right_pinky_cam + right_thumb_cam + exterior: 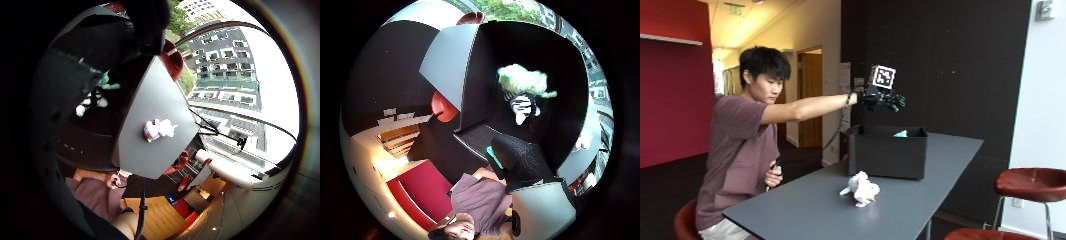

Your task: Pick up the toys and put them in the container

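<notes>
While raised on an outstretched arm above the open black container (887, 153), gloved right hand (882, 100) shown with fingers loosely spread and nothing held between them. Container standing upright on the grey desk (806, 207), toward its far end. Inside the container, a toy with a pale green top and a black-and-white body (522, 95), lying on the dark floor of the box; from the outside view only a small green tip visible above the rim. Same toy seen in the little-finger-side palm view, within the dark interior beside the container wall. On the bare desk surface, in front of the container and apart from it, a white plush toy with pink markings (861, 190), resting on its side or feet, exact pose unclear. Same plush visible in the little-finger-side palm view as a white and pink shape on the grey desktop. Bare left hand (774, 176) held close to the torso, below desk level, curled around a small object not identifiable. Red stools (1031, 182) standing beside the desk.
</notes>
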Tool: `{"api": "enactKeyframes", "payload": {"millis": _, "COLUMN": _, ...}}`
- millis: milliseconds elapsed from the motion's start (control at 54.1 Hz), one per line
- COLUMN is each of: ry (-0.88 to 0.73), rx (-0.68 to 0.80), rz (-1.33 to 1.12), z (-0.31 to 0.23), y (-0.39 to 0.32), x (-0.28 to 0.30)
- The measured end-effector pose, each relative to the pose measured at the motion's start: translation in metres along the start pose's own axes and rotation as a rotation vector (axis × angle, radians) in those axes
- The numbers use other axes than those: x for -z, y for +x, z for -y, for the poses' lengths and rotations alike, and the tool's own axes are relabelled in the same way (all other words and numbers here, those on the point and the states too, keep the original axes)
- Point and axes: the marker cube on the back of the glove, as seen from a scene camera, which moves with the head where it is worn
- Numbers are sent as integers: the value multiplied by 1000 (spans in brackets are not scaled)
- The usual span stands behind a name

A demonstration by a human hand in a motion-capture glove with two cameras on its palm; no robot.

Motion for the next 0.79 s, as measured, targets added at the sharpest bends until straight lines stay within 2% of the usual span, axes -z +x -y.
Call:
{"api": "enactKeyframes", "payload": {"millis": 74, "ry": 27, "rx": -56, "rz": -21, "z": -4, "y": 13, "x": 6}}
{"api": "enactKeyframes", "payload": {"millis": 129, "ry": 41, "rx": 4, "rz": -44, "z": -16, "y": 30, "x": 11}}
{"api": "enactKeyframes", "payload": {"millis": 203, "ry": 59, "rx": -112, "rz": 8, "z": -25, "y": 43, "x": 20}}
{"api": "enactKeyframes", "payload": {"millis": 296, "ry": 52, "rx": 68, "rz": -62, "z": -53, "y": 68, "x": 20}}
{"api": "enactKeyframes", "payload": {"millis": 370, "ry": 45, "rx": 105, "rz": -49, "z": -71, "y": 87, "x": 18}}
{"api": "enactKeyframes", "payload": {"millis": 425, "ry": 31, "rx": 71, "rz": -60, "z": -84, "y": 107, "x": 11}}
{"api": "enactKeyframes", "payload": {"millis": 536, "ry": -9, "rx": 30, "rz": -92, "z": -105, "y": 152, "x": -16}}
{"api": "enactKeyframes", "payload": {"millis": 665, "ry": -46, "rx": -94, "rz": 30, "z": -113, "y": 177, "x": -48}}
{"api": "enactKeyframes", "payload": {"millis": 758, "ry": -91, "rx": -50, "rz": -75, "z": -120, "y": 225, "x": -97}}
{"api": "enactKeyframes", "payload": {"millis": 795, "ry": -114, "rx": -74, "rz": -100, "z": -118, "y": 240, "x": -122}}
